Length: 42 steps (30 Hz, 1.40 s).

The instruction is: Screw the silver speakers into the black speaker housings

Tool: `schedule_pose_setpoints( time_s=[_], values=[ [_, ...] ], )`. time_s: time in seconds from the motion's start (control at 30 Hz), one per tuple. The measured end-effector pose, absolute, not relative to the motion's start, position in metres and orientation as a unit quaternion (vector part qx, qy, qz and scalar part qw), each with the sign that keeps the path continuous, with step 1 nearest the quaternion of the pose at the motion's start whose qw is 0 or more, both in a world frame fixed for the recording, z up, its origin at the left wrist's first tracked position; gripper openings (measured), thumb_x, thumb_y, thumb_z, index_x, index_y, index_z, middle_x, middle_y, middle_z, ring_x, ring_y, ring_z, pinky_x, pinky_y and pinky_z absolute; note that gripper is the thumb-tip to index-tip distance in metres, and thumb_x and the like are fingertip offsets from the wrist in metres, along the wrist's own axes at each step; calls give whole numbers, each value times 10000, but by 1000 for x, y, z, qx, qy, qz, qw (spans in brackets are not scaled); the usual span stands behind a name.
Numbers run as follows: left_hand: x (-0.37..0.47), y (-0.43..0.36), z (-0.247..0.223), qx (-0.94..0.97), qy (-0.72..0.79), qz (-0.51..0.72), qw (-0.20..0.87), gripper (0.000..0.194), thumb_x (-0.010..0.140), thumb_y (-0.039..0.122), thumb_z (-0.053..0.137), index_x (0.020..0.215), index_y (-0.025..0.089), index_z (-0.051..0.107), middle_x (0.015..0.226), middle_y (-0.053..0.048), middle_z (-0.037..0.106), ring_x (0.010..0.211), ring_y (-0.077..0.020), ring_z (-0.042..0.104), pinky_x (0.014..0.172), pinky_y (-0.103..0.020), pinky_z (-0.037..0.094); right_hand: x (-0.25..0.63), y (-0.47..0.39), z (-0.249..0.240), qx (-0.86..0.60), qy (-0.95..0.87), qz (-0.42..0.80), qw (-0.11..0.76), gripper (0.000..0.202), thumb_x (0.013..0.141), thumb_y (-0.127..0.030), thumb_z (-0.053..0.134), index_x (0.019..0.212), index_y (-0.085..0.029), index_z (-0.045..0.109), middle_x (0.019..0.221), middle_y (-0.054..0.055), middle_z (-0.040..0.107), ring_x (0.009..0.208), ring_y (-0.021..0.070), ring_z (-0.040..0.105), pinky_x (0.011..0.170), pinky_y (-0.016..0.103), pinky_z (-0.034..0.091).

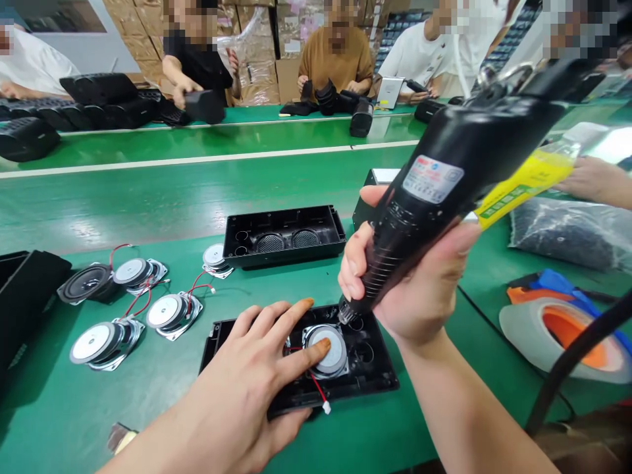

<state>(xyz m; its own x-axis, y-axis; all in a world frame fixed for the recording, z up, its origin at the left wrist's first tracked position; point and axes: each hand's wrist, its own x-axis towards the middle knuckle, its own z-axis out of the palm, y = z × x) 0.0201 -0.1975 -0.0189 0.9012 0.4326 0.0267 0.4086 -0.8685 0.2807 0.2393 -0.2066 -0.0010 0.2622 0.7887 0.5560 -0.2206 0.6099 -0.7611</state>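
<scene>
A black electric screwdriver (419, 197) is wrapped in my right hand (424, 289), its tip pointing down at the upper right corner of a round silver speaker (326, 351). That speaker sits inside a black plastic housing (380, 375), with a red wire and white plug hanging over the front edge. Across the housing lies my left hand (257, 368), fingers spread, one fingertip on the speaker and the thumb at the housing's near edge. Behind it, a second black housing (284, 253) with two round grilles stands open side up.
Several loose speakers (168, 313) with red wires lie left, beside a black box (24, 316). A tape roll (567, 336), a cable (582, 355) and a plastic bag (557, 230) are right. People work across the green conveyor (197, 191); another person's hand (597, 181) is at right.
</scene>
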Motion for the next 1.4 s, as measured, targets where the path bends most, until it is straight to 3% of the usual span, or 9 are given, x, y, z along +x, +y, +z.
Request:
schedule_pose_setpoints(
  time_s=[0.5,0.77,1.03,1.27,1.4],
  values=[
    [22,-196,-21,969,212,57,116,700,791,263,744,1462,388,586,1665,-118,371,1383,-453,456,1050,-675,424,234,-214,-4,-280,-471,420,723,624,970,-806,504,1190,-225,562,664,-39,557,418,109,449,394,232,375],
    [21,-194,-27,969,210,47,120,782,749,243,735,1489,409,545,1659,-122,361,1364,-456,452,1024,-698,424,236,-214,-7,-250,-436,492,711,674,807,-810,743,1128,-225,646,658,-26,587,404,127,475,364,224,365],
    [19,-195,-28,971,206,54,109,743,793,290,737,1500,414,545,1594,-129,464,1366,-439,482,1044,-677,426,234,-215,-14,-224,-464,500,696,676,846,-806,698,1185,-222,668,724,-4,591,467,115,507,401,209,384],
    [18,-190,-32,969,213,69,108,710,815,454,777,1486,484,548,1603,-100,479,1341,-436,518,1023,-657,465,232,-212,-9,-207,-492,496,684,649,907,-822,611,1036,-186,618,639,-19,517,430,96,441,378,192,342],
    [20,-192,-27,969,219,67,93,667,798,388,779,1440,448,607,1584,-106,508,1306,-418,540,1011,-633,487,236,-210,-9,-207,-495,496,682,648,923,-834,565,1055,-201,601,623,-25,518,415,100,422,382,201,347]
  ],
)
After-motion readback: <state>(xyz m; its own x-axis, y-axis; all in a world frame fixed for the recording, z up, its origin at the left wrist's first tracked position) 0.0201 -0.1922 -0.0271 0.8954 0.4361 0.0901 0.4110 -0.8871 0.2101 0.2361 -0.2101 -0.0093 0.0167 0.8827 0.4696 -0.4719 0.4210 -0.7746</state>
